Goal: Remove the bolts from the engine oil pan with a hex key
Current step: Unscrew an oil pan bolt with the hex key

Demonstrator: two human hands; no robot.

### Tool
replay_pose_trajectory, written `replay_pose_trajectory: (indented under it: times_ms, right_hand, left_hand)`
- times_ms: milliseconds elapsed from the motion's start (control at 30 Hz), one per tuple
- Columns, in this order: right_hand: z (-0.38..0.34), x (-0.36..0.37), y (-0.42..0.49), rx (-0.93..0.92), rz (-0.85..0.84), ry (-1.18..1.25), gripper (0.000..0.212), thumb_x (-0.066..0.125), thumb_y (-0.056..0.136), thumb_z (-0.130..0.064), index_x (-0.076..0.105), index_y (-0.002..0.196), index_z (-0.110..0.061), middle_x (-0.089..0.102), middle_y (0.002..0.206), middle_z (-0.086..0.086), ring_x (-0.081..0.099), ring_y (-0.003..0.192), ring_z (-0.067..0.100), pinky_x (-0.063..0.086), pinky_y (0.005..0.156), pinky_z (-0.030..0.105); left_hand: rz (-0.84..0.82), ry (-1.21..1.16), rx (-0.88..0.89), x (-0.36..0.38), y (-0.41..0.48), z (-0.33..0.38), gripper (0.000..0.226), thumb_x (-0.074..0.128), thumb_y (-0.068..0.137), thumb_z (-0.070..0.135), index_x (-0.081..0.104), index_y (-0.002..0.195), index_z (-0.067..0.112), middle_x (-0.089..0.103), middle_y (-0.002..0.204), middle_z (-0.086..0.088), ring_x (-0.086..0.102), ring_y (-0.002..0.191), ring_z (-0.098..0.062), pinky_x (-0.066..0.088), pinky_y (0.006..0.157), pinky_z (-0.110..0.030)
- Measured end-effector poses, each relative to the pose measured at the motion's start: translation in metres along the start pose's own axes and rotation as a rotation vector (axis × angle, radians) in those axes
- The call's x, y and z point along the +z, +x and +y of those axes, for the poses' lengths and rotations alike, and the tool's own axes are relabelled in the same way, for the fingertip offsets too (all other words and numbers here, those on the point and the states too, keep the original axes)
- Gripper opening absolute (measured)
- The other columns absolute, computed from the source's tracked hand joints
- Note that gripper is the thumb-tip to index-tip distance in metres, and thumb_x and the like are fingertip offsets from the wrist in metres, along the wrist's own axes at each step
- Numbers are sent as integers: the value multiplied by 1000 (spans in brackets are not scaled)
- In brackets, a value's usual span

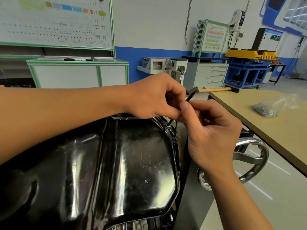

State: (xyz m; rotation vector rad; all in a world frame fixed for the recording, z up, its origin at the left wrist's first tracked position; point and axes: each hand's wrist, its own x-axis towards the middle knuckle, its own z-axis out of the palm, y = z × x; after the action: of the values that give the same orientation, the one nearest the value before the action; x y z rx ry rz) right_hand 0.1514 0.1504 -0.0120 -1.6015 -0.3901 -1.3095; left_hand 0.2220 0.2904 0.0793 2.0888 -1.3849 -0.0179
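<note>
Two hands on one hex key point(189, 97): left hand point(154, 97) has its fingers curled round the shaft, and right hand point(211, 130) pinches the same shaft right beside it, thumb against forefinger. Key stands tilted, tip in a bolt point(168, 125) at the far right corner of the oil pan point(132, 163) flange. Next bolt point(174, 139) sits on the flange just nearer, not yet out. Pan is glossy black pressed steel, lying face up

Handling call: key is thin, stiff steel, smooth and probably oily, so it'll roll in the fingertips. A shaft pinch is fine for spinning a loose bolt, but for breaking torque take the bent end above the fingers. Keep the tip fully seated or the socket rounds out. Bolts are small and light, easy to lose off the flange edge. The bag of hardware point(265, 111) on the table point(282, 130) at right looks like the place for them. Wooden-handled hammer point(214, 89) lies at the table's far end, well apart from the work
</note>
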Motion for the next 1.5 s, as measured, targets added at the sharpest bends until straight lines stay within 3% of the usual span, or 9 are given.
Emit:
replay_pose_trajectory:
  times_ms: [100,267,400,600,833,933,1100,1267,1500]
  right_hand:
    - [0,1,-1,8,-1,-17,7,72,91,-19,70,89,-26,58,65,-5,51,58,10,43,55,21]
    - [1,0,-1,46,-17,-11,13,70,92,-21,68,90,-33,60,68,-3,55,59,22,50,53,40]
    - [1,-3,0,44,-23,10,5,74,90,-21,70,87,-19,52,64,-5,45,57,8,39,53,22]
    - [-1,-2,1,47,9,48,5,77,87,-16,73,86,-18,60,65,3,52,59,16,45,55,29]
    - [-1,0,1,43,14,23,9,74,89,-17,71,83,-22,59,64,6,53,59,23,45,52,38]
    - [0,0,0,46,6,33,8,74,90,-15,72,83,-13,58,64,10,52,58,25,44,51,38]
    - [0,1,-1,59,11,44,2,74,89,-13,74,90,-14,60,66,4,50,59,12,43,54,28]
    - [-2,1,-1,54,12,28,6,74,89,-13,73,90,-19,62,67,6,52,60,19,44,52,31]
    - [-2,1,-2,68,7,36,3,72,90,-10,74,89,-12,59,66,11,52,60,25,45,53,41]
  left_hand:
    - [-53,-50,11,-1,-3,-2,11,75,86,17,77,96,12,73,74,13,61,65,6,45,65,-10]
    - [-135,-22,33,-3,-4,1,18,64,95,12,74,109,19,75,93,17,67,89,6,47,80,-7]
    - [-103,32,34,-1,-4,6,17,67,92,10,73,89,26,66,67,26,61,67,10,41,67,-3]
    - [26,104,15,6,1,7,15,79,78,7,66,69,8,59,60,-5,47,57,-5,40,57,-20]
    - [-150,53,48,-1,-5,3,15,68,92,12,75,100,23,72,83,23,66,81,8,44,76,-5]
    - [-121,65,46,-1,-5,5,13,71,89,11,74,91,24,68,71,26,63,70,10,42,69,-2]
    - [-14,79,-3,4,2,6,14,79,81,9,67,74,9,63,64,-2,52,58,-16,44,58,-29]
    - [-145,60,31,-1,-6,8,17,69,91,13,72,95,29,67,74,30,62,73,12,42,71,-3]
    - [6,108,7,4,3,7,7,79,80,9,73,77,7,57,58,7,45,54,0,37,55,-13]
